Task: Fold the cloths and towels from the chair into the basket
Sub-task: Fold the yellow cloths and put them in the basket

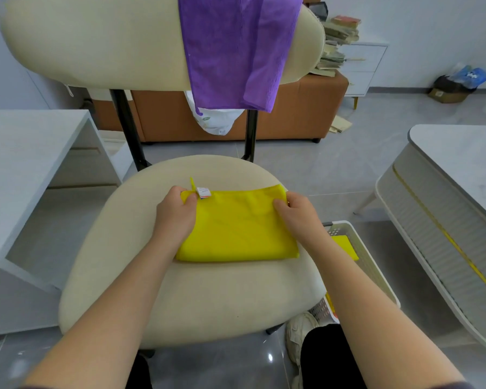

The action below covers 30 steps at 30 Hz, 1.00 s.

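Observation:
A folded yellow cloth (237, 228) lies flat on the cream chair seat (118, 248). My left hand (176, 213) pinches its far left corner, beside a small white label. My right hand (296, 213) pinches the far right corner. A purple towel (233, 49) hangs over the chair's backrest (96, 37). To the right of the seat on the floor stands a white perforated basket (368, 265) with another yellow cloth (345, 244) inside it, partly hidden behind my right forearm.
A white desk (26, 169) stands at the left and a pale table (458, 175) at the right. Behind the chair is a brown cabinet (300, 110) with stacked books. A white bag (216, 119) hangs under the backrest. My shoe (299, 332) is beside the basket.

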{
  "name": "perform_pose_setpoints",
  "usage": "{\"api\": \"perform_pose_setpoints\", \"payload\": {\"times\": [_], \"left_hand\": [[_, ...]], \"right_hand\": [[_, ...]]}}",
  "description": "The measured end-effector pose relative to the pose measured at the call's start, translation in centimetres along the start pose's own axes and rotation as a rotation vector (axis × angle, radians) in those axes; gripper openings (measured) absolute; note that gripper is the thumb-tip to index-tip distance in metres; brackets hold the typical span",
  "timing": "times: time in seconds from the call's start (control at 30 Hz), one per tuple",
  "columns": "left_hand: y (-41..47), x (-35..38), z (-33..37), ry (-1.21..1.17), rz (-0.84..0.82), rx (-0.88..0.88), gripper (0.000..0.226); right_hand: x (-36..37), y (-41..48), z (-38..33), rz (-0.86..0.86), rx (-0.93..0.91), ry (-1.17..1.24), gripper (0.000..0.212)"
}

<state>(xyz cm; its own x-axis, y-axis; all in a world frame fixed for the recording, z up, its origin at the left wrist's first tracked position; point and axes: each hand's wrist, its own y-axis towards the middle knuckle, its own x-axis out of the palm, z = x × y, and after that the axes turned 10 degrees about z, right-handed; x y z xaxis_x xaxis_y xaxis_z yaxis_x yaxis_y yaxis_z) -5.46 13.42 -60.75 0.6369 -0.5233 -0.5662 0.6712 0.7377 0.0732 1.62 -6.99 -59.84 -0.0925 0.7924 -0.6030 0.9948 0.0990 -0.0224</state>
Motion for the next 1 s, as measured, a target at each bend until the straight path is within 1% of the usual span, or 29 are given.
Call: {"api": "perform_pose_setpoints", "payload": {"times": [0.07, 0.17, 0.2, 0.27, 0.33, 0.4, 0.47, 0.57, 0.6, 0.63, 0.67, 0.7, 0.73, 0.77, 0.87, 0.93, 1.0], "left_hand": [[0.4, 0.4, 0.0, 0.042, -0.003, -0.007, 0.028], [1.0, 0.5, 0.2, 0.043, -0.039, -0.036, 0.028], [1.1, 0.4, 0.2, 0.012, -0.067, -0.073, 0.026], [1.5, 0.2, 0.2, -0.123, -0.145, -0.163, 0.019], [1.5, -0.1, 0.3, -0.205, -0.202, -0.191, 0.012], [1.4, -0.3, 0.4, -0.169, -0.226, -0.155, 0.014], [1.3, -0.5, 0.6, -0.155, -0.228, -0.088, 0.015], [0.9, -1.2, 1.2, -0.23, -0.211, 0.037, 0.019], [0.7, -1.4, 1.4, -0.25, -0.212, 0.094, 0.021], [0.4, -1.7, 1.7, -0.264, -0.219, 0.152, 0.022], [0.0, -2.1, 2.1, -0.273, -0.234, 0.205, 0.024], [-0.5, -2.2, 2.4, -0.278, -0.256, 0.25, 0.025], [-0.9, -2.4, 2.6, -0.281, -0.28, 0.287, 0.025], [-1.4, -2.3, 2.8, -0.286, -0.3, 0.314, 0.024], [-2.7, -1.8, 3.2, -0.326, -0.357, 0.325, 0.024], [-3.2, -1.4, 3.4, -0.333, -0.388, 0.317, 0.028], [-3.4, -1.1, 3.3, -0.297, -0.396, 0.323, 0.032]], "right_hand": [[0.5, 0.7, 0.0, 0.036, -0.01, -0.115, 0.03], [1.0, 1.4, 0.0, 0.065, -0.006, -0.199, 0.034], [1.1, 1.4, -0.1, 0.069, -0.001, -0.211, 0.033], [1.2, 1.5, -0.2, 0.069, 0.001, -0.224, 0.026], [1.2, 1.5, -0.2, 0.057, -0.007, -0.223, 0.025], [1.0, 1.5, -0.3, 0.042, -0.021, -0.209, 0.026], [0.5, 1.4, -0.3, 0.03, -0.024, -0.147, 0.02], [-0.6, 1.1, -0.3, 0.024, -0.047, -0.052, 0.008], [-1.0, 0.8, -0.3, 0.018, -0.057, -0.031, 0.014], [-1.5, 0.4, -0.3, 0.019, -0.104, -0.034, 0.03], [-1.9, -0.1, -0.3, 0.036, -0.207, -0.061, 0.044], [-2.2, -0.6, -0.5, 0.061, -0.339, -0.089, 0.053], [-2.3, -1.2, -0.9, 0.081, -0.472, -0.078, 0.055], [-2.3, -1.9, -1.4, 0.088, -0.588, -0.036, 0.052], [-1.8, -3.2, -2.2, 0.056, -0.824, 0.11, 0.024], [-1.4, -3.7, -2.2, 0.021, -0.905, 0.134, 0.015], [-1.2, -3.7, -1.9, -0.001, -0.926, 0.128, 0.015]]}}
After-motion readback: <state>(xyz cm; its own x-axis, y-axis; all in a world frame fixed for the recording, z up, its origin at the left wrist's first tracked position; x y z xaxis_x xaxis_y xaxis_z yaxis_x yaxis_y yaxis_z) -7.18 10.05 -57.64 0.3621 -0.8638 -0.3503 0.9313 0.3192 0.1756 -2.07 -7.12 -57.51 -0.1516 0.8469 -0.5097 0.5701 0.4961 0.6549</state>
